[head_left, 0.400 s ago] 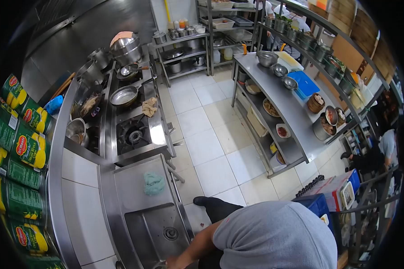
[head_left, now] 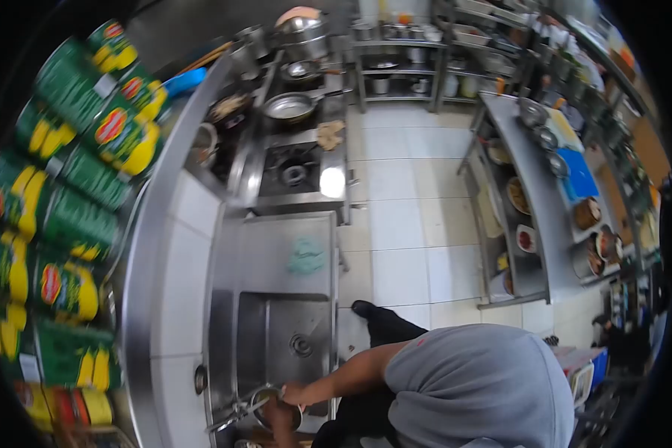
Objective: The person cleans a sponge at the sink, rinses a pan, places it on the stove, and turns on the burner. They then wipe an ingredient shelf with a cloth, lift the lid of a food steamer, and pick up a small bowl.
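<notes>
Both my hands are together at the near end of the steel sink (head_left: 250,328), below the metal tap (head_left: 235,415). A round metal bowl (head_left: 297,420) sits there, partly covered by my hands. My right hand (head_left: 295,394), with the arm reaching in from the grey sleeve, is closed at the bowl's rim. Over the bowl's opening is my left hand (head_left: 278,413); its fingers are blurred and point down, and I cannot make out what they hold. The drain (head_left: 300,344) shows in the basin beyond my hands.
A green cloth (head_left: 306,256) lies on the drainboard. Beyond it stands the stove (head_left: 299,198) with a frying pan (head_left: 290,107) and a crumpled brown cloth (head_left: 330,135). Stacked green cans (head_left: 78,187) line the left side. A steel worktable (head_left: 526,187) holds bowls and a blue board (head_left: 575,172).
The view has turned and shifted, so the sink and stove appear farther right. My left hand, the tap and the bowl have come into sight; earlier only my right hand showed at the bottom edge.
</notes>
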Action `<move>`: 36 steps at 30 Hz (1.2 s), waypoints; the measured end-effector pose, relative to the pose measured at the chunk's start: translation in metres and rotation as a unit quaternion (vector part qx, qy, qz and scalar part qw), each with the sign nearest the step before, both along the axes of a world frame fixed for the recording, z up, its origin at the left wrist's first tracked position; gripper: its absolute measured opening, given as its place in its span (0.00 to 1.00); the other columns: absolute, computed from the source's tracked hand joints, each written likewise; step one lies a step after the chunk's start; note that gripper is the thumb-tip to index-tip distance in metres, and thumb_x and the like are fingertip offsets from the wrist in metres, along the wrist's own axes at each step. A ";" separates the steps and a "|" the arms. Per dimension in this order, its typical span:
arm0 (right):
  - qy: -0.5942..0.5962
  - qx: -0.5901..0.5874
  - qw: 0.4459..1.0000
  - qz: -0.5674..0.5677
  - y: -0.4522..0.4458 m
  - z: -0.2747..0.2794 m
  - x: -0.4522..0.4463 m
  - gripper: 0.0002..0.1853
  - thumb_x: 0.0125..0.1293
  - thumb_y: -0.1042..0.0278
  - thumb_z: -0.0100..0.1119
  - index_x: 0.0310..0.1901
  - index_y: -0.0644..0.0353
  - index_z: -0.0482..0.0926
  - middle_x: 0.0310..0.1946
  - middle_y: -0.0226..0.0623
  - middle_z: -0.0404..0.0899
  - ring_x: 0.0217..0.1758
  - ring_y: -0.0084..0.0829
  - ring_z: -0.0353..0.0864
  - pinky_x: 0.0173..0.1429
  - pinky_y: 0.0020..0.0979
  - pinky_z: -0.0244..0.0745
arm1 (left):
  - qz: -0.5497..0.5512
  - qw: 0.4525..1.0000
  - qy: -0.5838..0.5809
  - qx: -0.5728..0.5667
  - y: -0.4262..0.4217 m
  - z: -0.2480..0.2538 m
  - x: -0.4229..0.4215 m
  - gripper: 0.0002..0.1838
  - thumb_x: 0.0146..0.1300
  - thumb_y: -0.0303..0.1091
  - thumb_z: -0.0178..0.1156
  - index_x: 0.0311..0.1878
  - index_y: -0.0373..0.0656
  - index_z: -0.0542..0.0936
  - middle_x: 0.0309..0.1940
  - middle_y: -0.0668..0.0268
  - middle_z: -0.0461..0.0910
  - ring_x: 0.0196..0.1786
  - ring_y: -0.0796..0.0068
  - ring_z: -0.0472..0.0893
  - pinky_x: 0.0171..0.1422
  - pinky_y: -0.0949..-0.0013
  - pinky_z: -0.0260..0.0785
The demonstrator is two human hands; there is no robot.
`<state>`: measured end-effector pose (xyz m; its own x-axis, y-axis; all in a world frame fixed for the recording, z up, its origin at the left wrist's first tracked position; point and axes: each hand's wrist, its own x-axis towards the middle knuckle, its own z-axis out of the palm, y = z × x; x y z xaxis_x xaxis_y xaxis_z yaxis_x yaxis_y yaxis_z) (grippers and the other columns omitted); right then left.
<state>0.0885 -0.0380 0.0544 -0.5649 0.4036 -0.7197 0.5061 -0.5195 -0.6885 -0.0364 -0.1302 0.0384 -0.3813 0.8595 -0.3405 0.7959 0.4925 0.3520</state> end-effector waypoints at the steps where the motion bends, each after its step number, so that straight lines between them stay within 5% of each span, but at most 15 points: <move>1: 0.010 0.006 1.000 0.006 0.001 0.008 0.000 0.14 0.56 0.66 0.51 0.42 0.61 0.79 0.29 0.46 0.81 0.23 0.45 0.84 0.23 0.41 0.82 | 0.062 0.996 -0.027 -0.054 0.008 0.007 0.002 0.21 0.52 0.40 0.64 0.46 0.35 0.79 0.54 0.43 0.75 0.57 0.45 0.74 0.63 0.51 0.62; 5: 0.027 0.007 0.999 -0.019 0.019 0.043 0.012 0.11 0.54 0.68 0.54 0.38 0.61 0.78 0.25 0.44 0.80 0.22 0.44 0.84 0.22 0.40 0.80 | 0.098 0.970 -0.215 0.066 0.012 0.037 0.024 0.31 0.55 0.45 0.64 0.59 0.38 0.70 0.58 0.44 0.70 0.62 0.45 0.68 0.67 0.51 0.60; 8: -0.004 0.057 0.998 0.037 0.026 0.044 0.023 0.07 0.53 0.68 0.55 0.32 0.61 0.77 0.22 0.44 0.79 0.21 0.40 0.83 0.21 0.40 0.77 | -0.126 0.991 0.001 0.034 0.000 0.025 0.029 0.34 0.55 0.47 0.62 0.63 0.41 0.69 0.65 0.45 0.65 0.70 0.45 0.60 0.74 0.51 0.50; 11: -0.023 0.046 0.998 0.047 0.023 0.019 0.021 0.10 0.55 0.63 0.59 0.21 0.58 0.80 0.18 0.42 0.81 0.19 0.36 0.83 0.27 0.45 0.80 | -0.119 0.988 0.089 -0.039 -0.003 0.014 0.033 0.41 0.53 0.51 0.63 0.69 0.47 0.63 0.68 0.50 0.61 0.72 0.48 0.58 0.75 0.50 0.49; 12: 0.037 0.101 0.986 0.127 0.023 -0.022 0.009 0.09 0.54 0.65 0.59 0.22 0.59 0.80 0.18 0.43 0.80 0.19 0.38 0.83 0.26 0.44 0.80 | -0.001 0.994 0.052 -0.093 0.020 0.068 0.056 0.42 0.53 0.51 0.62 0.70 0.48 0.61 0.69 0.50 0.61 0.72 0.49 0.58 0.75 0.51 0.50; 14: 0.049 0.040 0.998 -0.001 0.021 -0.009 0.017 0.08 0.52 0.70 0.62 0.31 0.66 0.80 0.23 0.47 0.80 0.24 0.41 0.84 0.25 0.41 0.80 | 0.010 0.997 0.065 -0.052 0.010 0.005 0.024 0.43 0.54 0.53 0.60 0.71 0.46 0.59 0.69 0.48 0.61 0.70 0.48 0.62 0.73 0.52 0.54; 15: 0.043 0.031 0.998 0.046 0.025 0.001 0.014 0.10 0.51 0.74 0.62 0.35 0.68 0.78 0.27 0.47 0.80 0.26 0.42 0.84 0.23 0.42 0.80 | 0.048 0.988 0.134 0.052 -0.004 -0.039 0.009 0.40 0.55 0.53 0.60 0.67 0.39 0.64 0.64 0.43 0.66 0.67 0.48 0.67 0.69 0.53 0.59; 16: 0.069 -0.003 0.996 0.050 0.028 0.000 0.012 0.10 0.50 0.77 0.59 0.36 0.68 0.76 0.29 0.48 0.80 0.26 0.46 0.84 0.22 0.44 0.80 | 0.103 0.988 -0.022 -0.111 0.022 0.018 0.013 0.38 0.55 0.52 0.59 0.62 0.33 0.68 0.59 0.38 0.69 0.63 0.48 0.71 0.66 0.55 0.64; 17: 0.071 -0.029 0.994 -0.071 0.020 0.013 0.013 0.09 0.51 0.77 0.57 0.37 0.67 0.77 0.34 0.46 0.80 0.29 0.45 0.84 0.27 0.46 0.83 | 0.205 0.978 0.009 -0.024 0.014 -0.014 0.006 0.32 0.56 0.49 0.60 0.59 0.35 0.72 0.56 0.41 0.73 0.60 0.47 0.73 0.62 0.53 0.67; 20: 0.056 -0.024 0.998 -0.027 0.024 0.004 0.017 0.11 0.52 0.79 0.54 0.39 0.65 0.77 0.36 0.45 0.80 0.35 0.44 0.85 0.31 0.46 0.85 | 0.231 0.972 -0.005 0.038 0.005 -0.004 0.028 0.25 0.58 0.43 0.58 0.56 0.39 0.75 0.54 0.45 0.76 0.59 0.47 0.74 0.61 0.52 0.68; 26: 0.081 -0.089 0.993 -0.016 0.040 0.027 0.015 0.18 0.53 0.79 0.52 0.49 0.63 0.74 0.39 0.45 0.78 0.37 0.43 0.84 0.34 0.44 0.85 | 0.161 0.962 0.204 0.080 -0.025 0.082 0.053 0.16 0.54 0.34 0.60 0.48 0.47 0.81 0.49 0.58 0.79 0.51 0.57 0.78 0.57 0.58 0.71; 30: 0.067 -0.088 0.993 -0.046 0.045 0.025 0.014 0.11 0.56 0.77 0.52 0.42 0.60 0.77 0.38 0.41 0.80 0.41 0.41 0.84 0.33 0.47 0.85 | 0.264 0.838 0.393 0.271 -0.058 0.022 0.050 0.13 0.55 0.40 0.62 0.36 0.39 0.80 0.39 0.53 0.80 0.44 0.58 0.81 0.49 0.59 0.75; 32: 0.074 -0.124 0.989 -0.020 0.057 0.036 0.015 0.20 0.55 0.78 0.54 0.51 0.61 0.71 0.45 0.42 0.75 0.44 0.44 0.80 0.39 0.49 0.85 | 0.513 0.845 -0.121 0.092 -0.046 0.037 0.050 0.15 0.53 0.39 0.63 0.31 0.33 0.78 0.33 0.50 0.80 0.33 0.59 0.83 0.36 0.62 0.78; 35: 0.103 -0.115 0.985 0.073 0.084 0.026 0.018 0.19 0.55 0.78 0.58 0.50 0.60 0.71 0.42 0.40 0.74 0.45 0.40 0.78 0.46 0.49 0.84 | 0.605 0.688 -0.303 0.264 -0.033 0.010 0.062 0.15 0.52 0.37 0.63 0.29 0.30 0.77 0.28 0.52 0.80 0.27 0.63 0.82 0.26 0.65 0.77; 36: 0.114 -0.108 0.979 0.129 0.101 0.017 0.021 0.18 0.55 0.78 0.59 0.49 0.60 0.71 0.41 0.39 0.73 0.45 0.39 0.78 0.48 0.49 0.83 | 0.583 0.694 -0.313 0.283 -0.032 -0.004 0.063 0.13 0.52 0.34 0.62 0.29 0.31 0.77 0.27 0.54 0.80 0.28 0.64 0.82 0.27 0.63 0.78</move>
